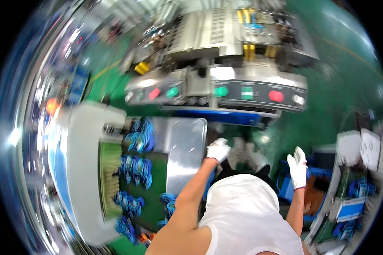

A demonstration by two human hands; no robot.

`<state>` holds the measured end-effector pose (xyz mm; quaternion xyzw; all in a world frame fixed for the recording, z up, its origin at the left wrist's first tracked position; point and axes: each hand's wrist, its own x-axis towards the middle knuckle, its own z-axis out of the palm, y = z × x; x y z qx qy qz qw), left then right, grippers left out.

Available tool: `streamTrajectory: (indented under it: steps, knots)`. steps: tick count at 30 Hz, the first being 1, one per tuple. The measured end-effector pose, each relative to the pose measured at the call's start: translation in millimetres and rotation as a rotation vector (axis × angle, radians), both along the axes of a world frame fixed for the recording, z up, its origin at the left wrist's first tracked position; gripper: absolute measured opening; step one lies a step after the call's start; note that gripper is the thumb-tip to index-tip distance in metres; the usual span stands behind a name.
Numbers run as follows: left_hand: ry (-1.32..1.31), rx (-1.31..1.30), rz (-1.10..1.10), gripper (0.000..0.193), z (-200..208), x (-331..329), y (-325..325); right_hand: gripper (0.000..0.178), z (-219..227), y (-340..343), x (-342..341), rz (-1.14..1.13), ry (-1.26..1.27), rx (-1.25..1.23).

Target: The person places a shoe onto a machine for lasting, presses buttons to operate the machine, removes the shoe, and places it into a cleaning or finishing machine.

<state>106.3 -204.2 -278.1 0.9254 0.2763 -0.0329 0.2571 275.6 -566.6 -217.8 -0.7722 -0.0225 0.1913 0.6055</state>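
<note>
From my remote post I see, at far left, a white machine housing (83,170) with a ribbed yellow-green panel (109,180) in its opening. Next to it, bunches of blue pieces (135,170) sit in a column, too blurred for me to name. The bare metal worktop (186,144) comes next, and just off its right edge I have the gloved left hand (218,150), fingers curled in; I can't tell whether it grips anything or touches the metal. Ahead of the hands stands a large machine (219,32), its front control panel (257,94) carrying green, red and white buttons. Farther right, I see the gloved right hand (297,168) spread open with its fingers pointing forward and nothing in its grasp, near a blue-framed brown object (314,197). At far right, white sheets (370,148) lie above more blue pieces
</note>
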Motion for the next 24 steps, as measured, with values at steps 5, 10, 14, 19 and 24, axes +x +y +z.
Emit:
streamTrajectory:
  steps: [5,10,14,19,24]
  knots:
    - [0.045,0.497,0.954,0.042,50,-281,192,0.065,-53,63,-18,0.389,-0.032,-0.438]
    - [0.244,0.397,1.362,0.062,79,-421,235,0.064,-48,119,-29,0.711,-0.157,-0.82]
    - [0.422,0.055,1.226,0.074,3,-445,210,0.067,-20,188,-38,0.822,-0.138,-0.893]
    - [-0.071,0.18,1.455,0.038,-24,-415,167,0.067,24,265,-62,0.962,-0.139,-0.946]
    - [-0.165,0.139,1.121,0.019,27,-393,153,0.072,33,368,-122,1.267,-0.123,-0.525]
